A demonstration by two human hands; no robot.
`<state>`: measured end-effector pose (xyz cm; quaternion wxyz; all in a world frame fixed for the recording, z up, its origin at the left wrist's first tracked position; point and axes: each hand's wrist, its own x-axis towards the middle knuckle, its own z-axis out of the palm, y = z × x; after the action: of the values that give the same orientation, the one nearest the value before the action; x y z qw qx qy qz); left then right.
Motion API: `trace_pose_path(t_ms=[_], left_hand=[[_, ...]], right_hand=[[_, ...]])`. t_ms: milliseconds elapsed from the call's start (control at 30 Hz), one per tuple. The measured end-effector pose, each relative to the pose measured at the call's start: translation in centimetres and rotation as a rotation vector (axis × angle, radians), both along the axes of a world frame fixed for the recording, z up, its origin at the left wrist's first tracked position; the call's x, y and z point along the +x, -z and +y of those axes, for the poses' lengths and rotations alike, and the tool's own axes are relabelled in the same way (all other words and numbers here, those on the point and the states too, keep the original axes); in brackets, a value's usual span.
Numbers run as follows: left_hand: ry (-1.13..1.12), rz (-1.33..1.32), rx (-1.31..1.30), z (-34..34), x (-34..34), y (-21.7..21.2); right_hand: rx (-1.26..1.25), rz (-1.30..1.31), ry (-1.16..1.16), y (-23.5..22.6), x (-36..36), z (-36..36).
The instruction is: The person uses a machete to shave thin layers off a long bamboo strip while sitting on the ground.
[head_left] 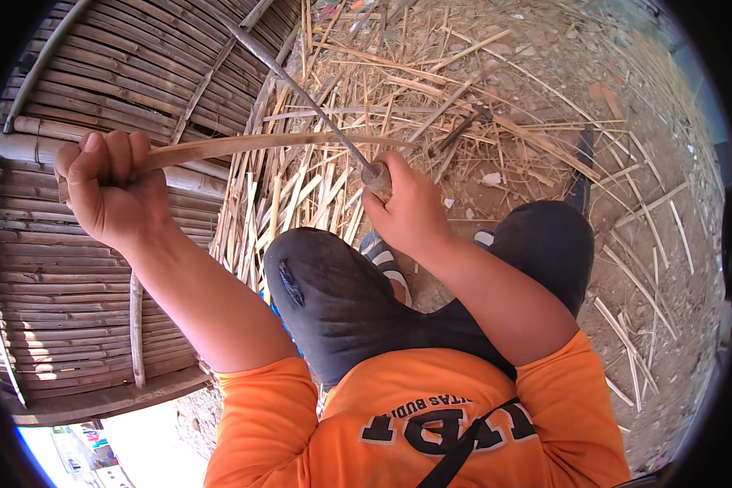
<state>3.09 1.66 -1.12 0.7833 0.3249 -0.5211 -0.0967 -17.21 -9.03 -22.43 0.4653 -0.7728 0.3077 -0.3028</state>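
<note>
My left hand point(115, 183), raised at the left, is closed in a fist round one end of a long, slightly bowed bamboo strip point(244, 145). The strip runs rightward to a thin tip near my right hand point(408, 203). That hand is closed round the short handle of a long-bladed knife point(309, 102), the blade slanting away to the far left. Blade and strip cross just left of the handle; whether the edge bites into the strip I cannot tell.
A wall or platform of bamboo slats point(138, 89) stands at the left. Loose bamboo strips point(317, 191) litter the ground ahead, with a dark tool point(457, 134) among them. Another dark, blade-like piece point(579, 171) lies beyond my right knee point(549, 244).
</note>
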Motion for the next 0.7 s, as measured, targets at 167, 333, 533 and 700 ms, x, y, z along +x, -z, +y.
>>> trace_pose_path(t_ms=[167,333,533,700], left_hand=[[-0.032,-0.061,0.032,-1.3,-0.6,0.4],[-0.036,0.000,0.028,0.2,1.4,0.2],[0.114,-0.049,0.027,0.2,0.7,0.1],[0.006,-0.058,0.045,-0.8,-0.3,0.4]], right_hand=[[0.031,0.348,0.065,9.1,1.3,-1.6],[0.095,0.282,-0.024,5.7,0.9,-1.9],[-0.041,-0.108,0.036,1.8,1.2,-0.1],[0.060,0.284,0.014,9.2,1.9,-1.5]])
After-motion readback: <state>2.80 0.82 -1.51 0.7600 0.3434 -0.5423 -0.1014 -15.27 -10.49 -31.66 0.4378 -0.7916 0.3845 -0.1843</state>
